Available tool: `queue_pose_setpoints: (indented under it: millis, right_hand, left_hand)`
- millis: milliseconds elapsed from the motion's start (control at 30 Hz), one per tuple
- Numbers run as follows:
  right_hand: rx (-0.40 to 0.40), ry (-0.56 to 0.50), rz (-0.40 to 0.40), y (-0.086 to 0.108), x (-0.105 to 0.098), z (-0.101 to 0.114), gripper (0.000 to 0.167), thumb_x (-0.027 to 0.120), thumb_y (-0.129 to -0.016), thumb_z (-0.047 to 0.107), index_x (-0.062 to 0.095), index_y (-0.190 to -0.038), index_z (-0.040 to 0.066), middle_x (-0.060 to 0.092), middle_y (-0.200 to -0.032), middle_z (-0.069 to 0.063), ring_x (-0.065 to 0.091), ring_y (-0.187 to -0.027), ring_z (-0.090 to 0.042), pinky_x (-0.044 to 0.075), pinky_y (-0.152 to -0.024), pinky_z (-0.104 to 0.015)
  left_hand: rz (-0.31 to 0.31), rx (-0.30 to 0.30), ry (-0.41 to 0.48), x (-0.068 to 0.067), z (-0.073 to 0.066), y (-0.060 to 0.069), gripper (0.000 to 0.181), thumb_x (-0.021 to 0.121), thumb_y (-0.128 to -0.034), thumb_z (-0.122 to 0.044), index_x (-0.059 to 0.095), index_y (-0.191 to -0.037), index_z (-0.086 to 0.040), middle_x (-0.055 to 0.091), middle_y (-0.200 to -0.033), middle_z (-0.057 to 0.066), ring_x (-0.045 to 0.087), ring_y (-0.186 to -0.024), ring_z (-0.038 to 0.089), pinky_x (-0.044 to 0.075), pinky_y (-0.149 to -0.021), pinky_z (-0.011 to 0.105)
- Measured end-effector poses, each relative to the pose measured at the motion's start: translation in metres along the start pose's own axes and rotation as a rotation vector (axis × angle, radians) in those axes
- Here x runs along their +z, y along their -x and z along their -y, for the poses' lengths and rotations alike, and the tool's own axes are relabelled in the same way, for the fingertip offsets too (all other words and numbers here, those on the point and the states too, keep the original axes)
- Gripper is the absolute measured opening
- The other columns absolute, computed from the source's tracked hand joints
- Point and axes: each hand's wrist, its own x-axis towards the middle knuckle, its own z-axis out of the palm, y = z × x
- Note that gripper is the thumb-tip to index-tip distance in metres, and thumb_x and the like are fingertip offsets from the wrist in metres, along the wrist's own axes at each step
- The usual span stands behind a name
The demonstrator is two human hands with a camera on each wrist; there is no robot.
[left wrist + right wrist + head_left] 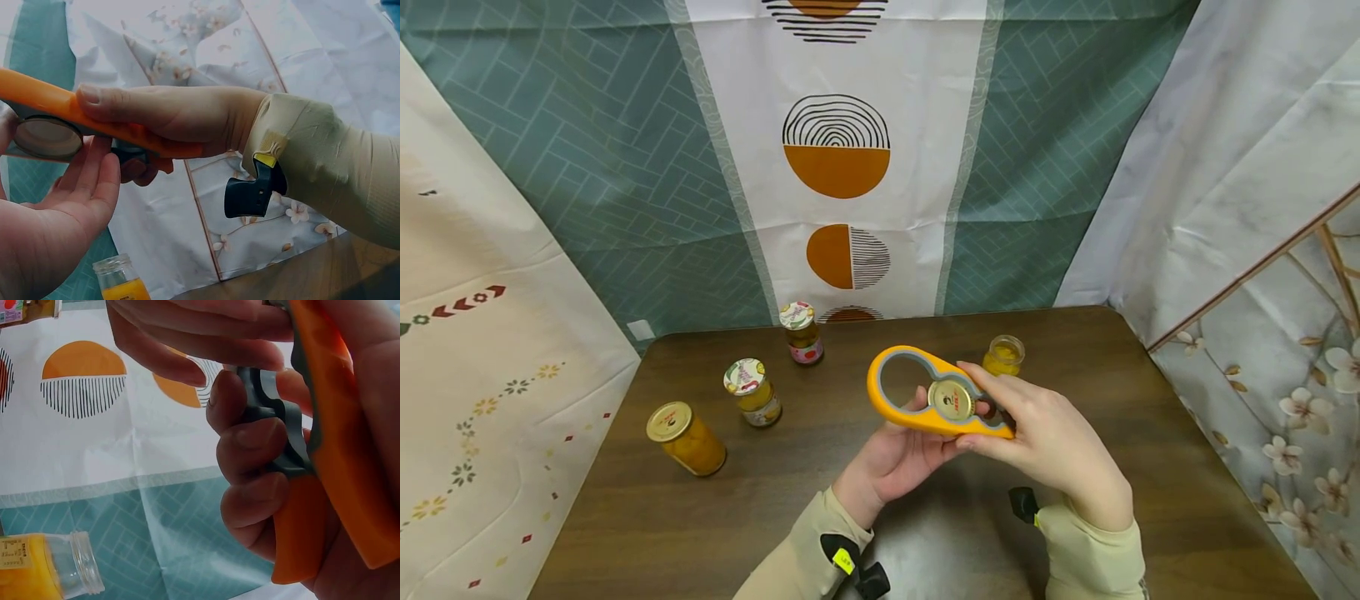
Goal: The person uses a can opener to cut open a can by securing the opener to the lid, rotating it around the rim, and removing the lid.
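Orange opener (925, 422) sits clamped in the right hand (1047, 425); the left hand (898, 460) pinches the gold lid (951, 400) inside.

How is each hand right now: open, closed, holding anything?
Left hand: fingers at the lid; whether it grips can't be told.
Right hand: closed, holding the orange jar opener.

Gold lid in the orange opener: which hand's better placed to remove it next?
Likely the left hand: its thumb and fingers flank the gold lid, while the right hand grips the orange opener.
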Motion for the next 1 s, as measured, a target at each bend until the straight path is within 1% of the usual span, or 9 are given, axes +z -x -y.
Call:
queue_pose_setpoints:
  millis: [67,200,367,600,667,800,900,1000]
  right_hand:
    - [-0.001,-0.004,-0.004,-0.0001,0.0000,0.0001,0.087,0.075,-0.090,0.069,0.055,-0.157,0.018,0.069,-0.110,0.007,0.057,-0.083,-0.007,0.053,-0.072,-0.033]
    - [0.007,-0.021,0.003,0.0008,-0.0001,-0.0002,0.087,0.078,-0.089,0.066,0.054,-0.159,0.021,0.071,-0.117,0.005,0.062,-0.087,-0.007,0.055,-0.075,-0.035]
    - [0.012,-0.064,0.012,0.0023,-0.0001,-0.0004,0.088,0.083,-0.086,0.063,0.053,-0.159,0.023,0.071,-0.121,0.007,0.063,-0.091,-0.006,0.056,-0.078,-0.033]
    - [0.022,-0.105,0.008,0.0023,0.0001,0.0011,0.093,0.090,-0.080,0.061,0.054,-0.158,0.027,0.070,-0.129,0.010,0.066,-0.100,-0.005,0.056,-0.081,-0.033]
    - [0.027,-0.101,0.010,0.0022,-0.0005,0.0013,0.093,0.090,-0.078,0.062,0.055,-0.158,0.028,0.070,-0.129,0.012,0.066,-0.100,-0.004,0.056,-0.081,-0.032]
    - [0.031,-0.085,0.014,0.0021,-0.0020,0.0015,0.093,0.090,-0.078,0.063,0.055,-0.157,0.032,0.069,-0.124,0.015,0.063,-0.094,-0.001,0.054,-0.078,-0.028]
    - [0.031,-0.080,0.014,0.0021,-0.0032,0.0024,0.093,0.092,-0.077,0.062,0.055,-0.157,0.032,0.068,-0.122,0.016,0.061,-0.090,0.000,0.053,-0.076,-0.027]
    - [0.033,-0.076,0.015,0.0021,-0.0039,0.0031,0.094,0.094,-0.075,0.060,0.055,-0.157,0.033,0.068,-0.122,0.017,0.061,-0.090,0.000,0.054,-0.075,-0.028]
  left_hand:
    - [0.000,-0.004,0.008,-0.0001,-0.0001,-0.0002,0.058,0.059,-0.1086,-0.050,0.052,-0.149,-0.008,0.066,-0.141,0.011,0.063,-0.130,0.020,0.050,-0.108,0.028]
    - [-0.002,-0.012,0.017,0.0009,-0.0004,-0.0005,0.062,0.065,-0.1051,-0.050,0.053,-0.148,-0.007,0.067,-0.140,0.010,0.062,-0.133,0.020,0.049,-0.108,0.028]
    - [-0.010,-0.022,0.005,0.0019,0.0009,-0.0006,0.067,0.071,-0.0995,-0.052,0.055,-0.146,-0.007,0.068,-0.138,0.009,0.065,-0.130,0.018,0.049,-0.108,0.027]
    - [-0.012,-0.042,-0.010,-0.0007,0.0049,0.0003,0.071,0.070,-0.0974,-0.056,0.057,-0.146,-0.007,0.069,-0.138,0.006,0.065,-0.129,0.017,0.050,-0.107,0.027]
    - [-0.009,-0.052,-0.012,-0.0011,0.0056,-0.0001,0.072,0.070,-0.0971,-0.057,0.057,-0.147,-0.007,0.069,-0.139,0.005,0.065,-0.130,0.017,0.050,-0.107,0.027]
    - [0.012,-0.056,-0.037,-0.0009,0.0058,-0.0010,0.072,0.069,-0.0968,-0.059,0.056,-0.147,-0.009,0.069,-0.139,0.003,0.064,-0.131,0.017,0.050,-0.107,0.027]
    - [0.024,-0.060,-0.045,-0.0013,0.0057,-0.0016,0.070,0.070,-0.0965,-0.059,0.058,-0.146,-0.010,0.069,-0.138,0.004,0.063,-0.132,0.018,0.051,-0.106,0.027]
    - [0.027,-0.069,-0.042,-0.0017,0.0052,-0.0016,0.069,0.070,-0.0959,-0.059,0.059,-0.144,-0.011,0.069,-0.137,0.006,0.064,-0.131,0.019,0.051,-0.106,0.027]
